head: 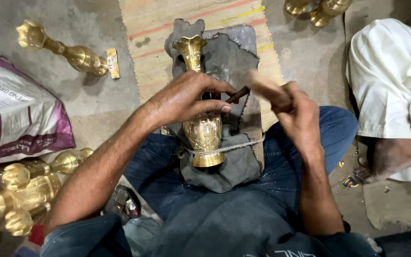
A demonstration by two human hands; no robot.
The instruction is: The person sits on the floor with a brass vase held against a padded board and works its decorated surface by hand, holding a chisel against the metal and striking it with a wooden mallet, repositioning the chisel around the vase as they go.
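Note:
A brass vase (pixel 202 128) lies on a dark grey cloth (pixel 229 166) over a padded block in my lap, tied down by a thin cord (pixel 234 146) near its base. My left hand (pixel 186 97) rests on the vase's body and pinches a short dark punch tool (pixel 238 94) against it. My right hand (pixel 297 110) is raised just right of the tool, gripping a wooden mallet (pixel 262 85) that is blurred with motion.
A woven mat (pixel 167 28) lies ahead on the concrete floor. Another brass vase (pixel 67 50) lies at upper left, several more (pixel 20 190) are heaped at lower left beside a printed sack (pixel 10 114), and two stand at top right (pixel 317 9). A seated person in white (pixel 391 81) is to the right.

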